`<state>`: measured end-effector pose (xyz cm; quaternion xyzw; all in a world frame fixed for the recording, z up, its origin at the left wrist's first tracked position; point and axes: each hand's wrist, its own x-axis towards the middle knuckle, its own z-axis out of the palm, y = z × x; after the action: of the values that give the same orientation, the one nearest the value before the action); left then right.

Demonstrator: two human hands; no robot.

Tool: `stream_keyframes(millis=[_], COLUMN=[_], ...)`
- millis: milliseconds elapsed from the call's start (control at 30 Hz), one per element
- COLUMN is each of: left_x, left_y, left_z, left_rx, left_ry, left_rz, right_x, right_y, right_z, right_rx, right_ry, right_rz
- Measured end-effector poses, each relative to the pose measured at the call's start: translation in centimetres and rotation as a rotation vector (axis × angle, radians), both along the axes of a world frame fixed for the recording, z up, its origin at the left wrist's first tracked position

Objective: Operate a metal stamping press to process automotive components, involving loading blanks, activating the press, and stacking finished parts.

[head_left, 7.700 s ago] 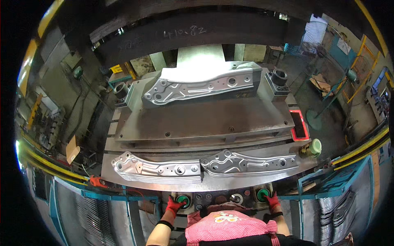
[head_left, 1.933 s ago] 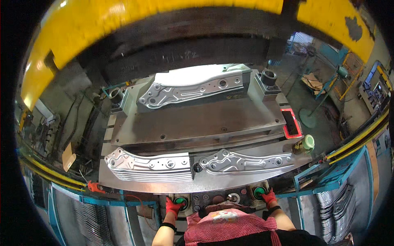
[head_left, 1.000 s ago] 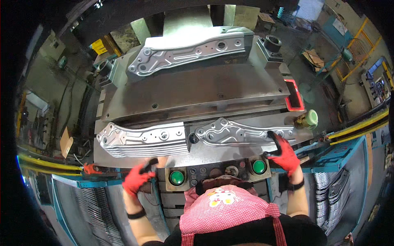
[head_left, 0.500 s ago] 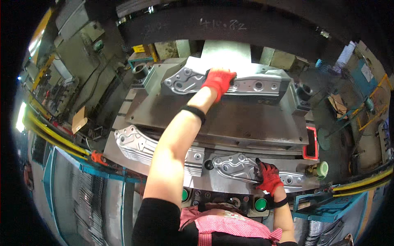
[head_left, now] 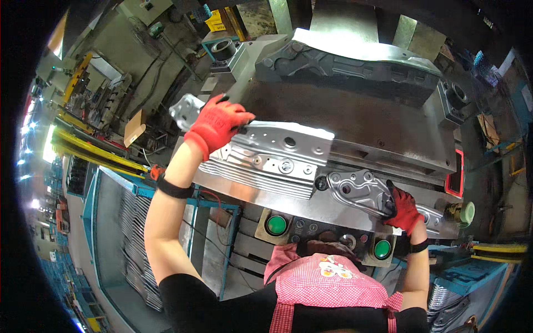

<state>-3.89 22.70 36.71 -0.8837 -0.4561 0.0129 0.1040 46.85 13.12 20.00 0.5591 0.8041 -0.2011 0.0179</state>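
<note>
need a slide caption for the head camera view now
Red-gloved left hand holds a metal panel over a panel stack; right hand grips another panel.

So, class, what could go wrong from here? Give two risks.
The left hand grips the raised metal part left of its middle, so the longer right end might dip and scrape the stack of parts. The right hand is on the darker part, whose far end lies near the green-lidded jar; sliding it could knock the jar.

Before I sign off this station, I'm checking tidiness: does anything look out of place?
Perhaps the jar: it crowds the part under the right hand, at the right end of the table. Nothing looks spilled or damaged.
</note>
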Motion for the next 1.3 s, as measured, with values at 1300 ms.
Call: stream_keyframes(millis=[1300], left_x=[-2.3], left_y=[-23.2], left_z=[-29.5], left_rx=[-0.246], left_ry=[-0.724], left_rz=[1.117], right_x=[-18.4], right_y=[22.0], right_z=[13.9], right_rx=[0.92], right_ry=[-0.176], right_rz=[0.062])
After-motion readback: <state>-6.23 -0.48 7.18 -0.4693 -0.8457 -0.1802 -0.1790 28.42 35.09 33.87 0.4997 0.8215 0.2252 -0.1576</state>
